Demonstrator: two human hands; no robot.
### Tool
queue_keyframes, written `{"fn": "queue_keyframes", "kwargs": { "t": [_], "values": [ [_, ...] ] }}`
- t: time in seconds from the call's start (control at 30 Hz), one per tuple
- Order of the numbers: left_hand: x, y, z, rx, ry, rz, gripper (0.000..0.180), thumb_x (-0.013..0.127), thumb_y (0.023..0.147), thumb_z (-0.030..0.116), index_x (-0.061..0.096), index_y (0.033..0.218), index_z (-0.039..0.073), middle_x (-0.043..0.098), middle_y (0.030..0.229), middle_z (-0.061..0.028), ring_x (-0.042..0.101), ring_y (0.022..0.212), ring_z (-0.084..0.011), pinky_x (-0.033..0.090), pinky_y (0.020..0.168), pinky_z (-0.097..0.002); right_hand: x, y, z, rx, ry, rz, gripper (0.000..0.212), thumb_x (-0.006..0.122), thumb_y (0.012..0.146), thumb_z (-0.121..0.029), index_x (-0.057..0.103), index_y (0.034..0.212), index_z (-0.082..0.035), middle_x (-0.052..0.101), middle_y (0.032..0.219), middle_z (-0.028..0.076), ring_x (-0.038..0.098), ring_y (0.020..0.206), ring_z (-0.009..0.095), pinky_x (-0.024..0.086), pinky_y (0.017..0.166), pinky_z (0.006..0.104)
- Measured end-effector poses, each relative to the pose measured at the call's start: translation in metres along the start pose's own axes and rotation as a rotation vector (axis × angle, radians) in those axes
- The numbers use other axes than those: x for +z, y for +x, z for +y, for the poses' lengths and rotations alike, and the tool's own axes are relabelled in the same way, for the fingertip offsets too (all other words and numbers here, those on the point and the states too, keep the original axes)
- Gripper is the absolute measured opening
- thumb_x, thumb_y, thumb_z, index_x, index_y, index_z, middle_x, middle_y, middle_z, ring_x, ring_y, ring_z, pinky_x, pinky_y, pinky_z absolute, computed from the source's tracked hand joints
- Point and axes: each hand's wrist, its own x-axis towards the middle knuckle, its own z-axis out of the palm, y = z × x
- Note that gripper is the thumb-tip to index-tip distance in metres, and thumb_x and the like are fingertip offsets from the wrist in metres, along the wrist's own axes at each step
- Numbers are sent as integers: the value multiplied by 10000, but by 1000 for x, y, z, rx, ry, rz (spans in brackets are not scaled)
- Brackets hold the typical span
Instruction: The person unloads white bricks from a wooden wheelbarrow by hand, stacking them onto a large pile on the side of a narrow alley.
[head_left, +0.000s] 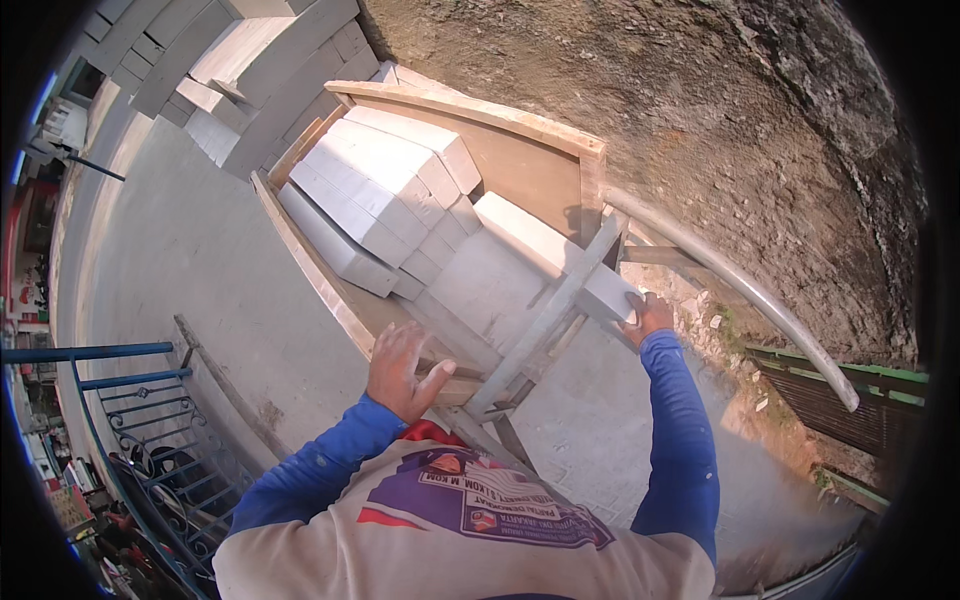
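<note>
My right hand (650,316) has its fingers bent around the near end of a long white block (530,232). That block lies lengthwise along the right wall of a wooden cart (365,92). It passes beneath a grey wooden crossbar (545,315) and sticks out past the cart's near end. Above the cart's near left corner is my left hand (403,374), fingers stretched and thumb apart, with nothing in it. Farther inside the cart stands a stack of several white blocks (375,185), with one block (335,240) leaning along its left side.
A curved metal bar (740,280) reaches from the cart's right side toward me. A rough earthen wall (680,90) rises along the right. Grey blocks (270,95) are piled beyond the cart. At left stands a blue metal railing (165,440); low right, a green-edged grate (835,400).
</note>
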Motion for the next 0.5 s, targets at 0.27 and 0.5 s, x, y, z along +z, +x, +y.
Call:
{"fn": "queue_keyframes", "kwargs": {
  "t": [0.27, 0.5],
  "values": [
    [-2, 10, 4, -109, -121, 2, 473, 694, 813, 313, 585, 1128, -23, 624, 1069, -228, 563, 1018, -416, 411, 930, -488, 57, 37, -36, 386, 113, 449, 790, 777, 723, -416, 444, 1396, -168, 476, 1342, 132, 422, 1261, 347, 338, 1030, 526],
    [4, 1, 3, -93, -117, 71, 422, 699, 798, 285, 608, 1094, -2, 640, 994, -193, 583, 940, -394, 425, 870, -464, 70, 25, -42, 1022, 2073, 452, 889, 437, 844, -733, 343, 1460, -100, 330, 1505, 118, 341, 1344, 355, 334, 1057, 557]
  ]
}}
